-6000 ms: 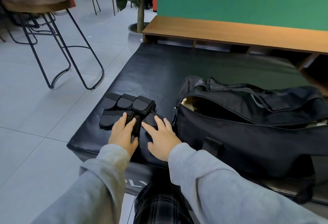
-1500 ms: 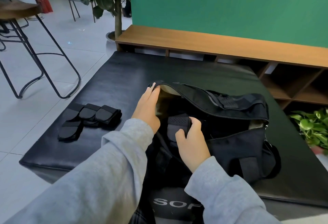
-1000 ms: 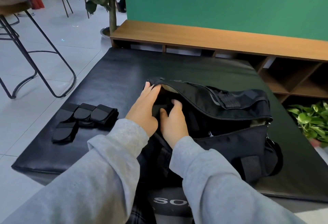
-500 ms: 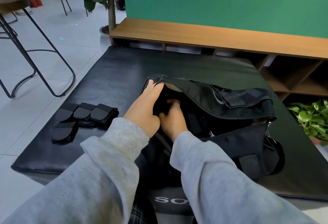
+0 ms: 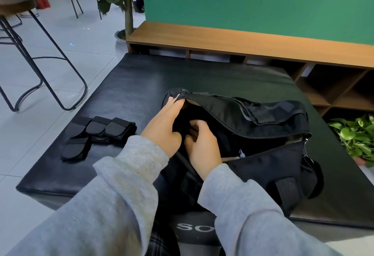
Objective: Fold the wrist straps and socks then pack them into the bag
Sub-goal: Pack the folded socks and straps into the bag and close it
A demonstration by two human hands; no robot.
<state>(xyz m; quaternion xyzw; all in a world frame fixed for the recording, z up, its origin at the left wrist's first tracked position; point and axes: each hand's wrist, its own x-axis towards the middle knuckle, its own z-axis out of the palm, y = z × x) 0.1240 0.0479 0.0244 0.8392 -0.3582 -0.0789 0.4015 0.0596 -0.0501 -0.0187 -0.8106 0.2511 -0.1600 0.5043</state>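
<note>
A black duffel bag [image 5: 263, 164] lies unzipped on a black padded mat [image 5: 141, 85]. My left hand [image 5: 164, 128] lifts the upper zip edge at the bag's left end with straight fingers. My right hand [image 5: 202, 146] reaches into the opening, its fingers curled round a folded black wrist strap [image 5: 181, 123] that is hard to pick out against the dark lining. Several more black wrist straps [image 5: 97, 134] lie in a pile on the mat, left of the bag. No socks are visible.
A low wooden shelf unit [image 5: 242, 43] runs behind the mat below a green wall. A metal-legged stool [image 5: 40, 63] stands on the tiled floor at left. A leafy plant [image 5: 356, 136] sits off the mat's right edge, and a potted tree [image 5: 128, 8] stands at the back.
My right hand carried one strap from the pile into the bag and has pushed deeper toward its left end. My left hand keeps the zip edge raised.
</note>
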